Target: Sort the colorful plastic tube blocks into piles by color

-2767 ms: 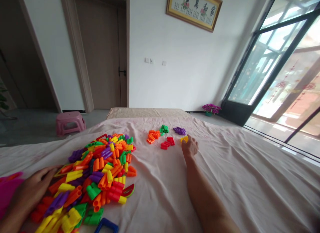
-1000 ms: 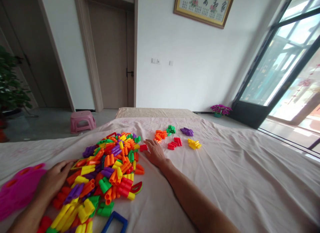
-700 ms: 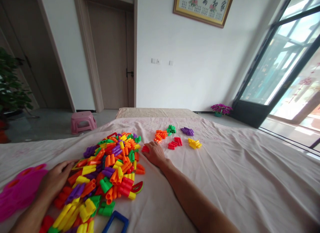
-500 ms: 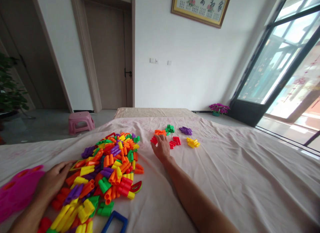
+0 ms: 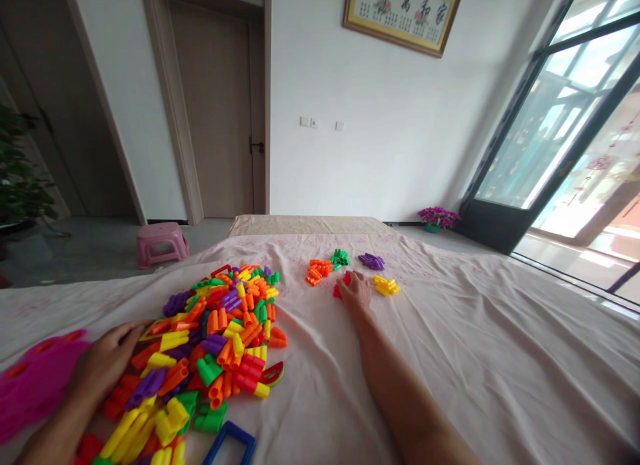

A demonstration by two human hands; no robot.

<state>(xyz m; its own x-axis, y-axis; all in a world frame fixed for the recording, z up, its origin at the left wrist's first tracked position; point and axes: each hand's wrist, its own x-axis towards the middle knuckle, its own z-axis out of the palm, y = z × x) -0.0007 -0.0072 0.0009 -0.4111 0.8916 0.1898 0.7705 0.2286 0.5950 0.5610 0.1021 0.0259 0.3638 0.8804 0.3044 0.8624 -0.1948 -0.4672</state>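
My right hand (image 5: 356,288) is low over the cloth with its fingers curled round a red plastic block (image 5: 347,278). Another bit of red (image 5: 337,291) shows beside the fingers; the hand hides the rest of the red pieces. Close by lie small groups of orange blocks (image 5: 319,270), green blocks (image 5: 340,257), purple blocks (image 5: 372,261) and yellow blocks (image 5: 387,285). My left hand (image 5: 107,355) rests at the left edge of a large mixed heap of tube-shaped blocks (image 5: 220,345), fingers stretched out and touching it. Its fingertips are partly hidden.
A magenta plastic piece (image 5: 40,385) lies left of my left hand. A blue frame (image 5: 233,444) is at the front edge of view. The cloth (image 5: 475,358) is wrinkled. On the floor are a pink stool (image 5: 163,244) and a pot of magenta flowers (image 5: 438,217).
My right hand has moved right, from beside the orange blocks to the red ones. The red block near the orange group has gone from there. The left hand has stayed put.
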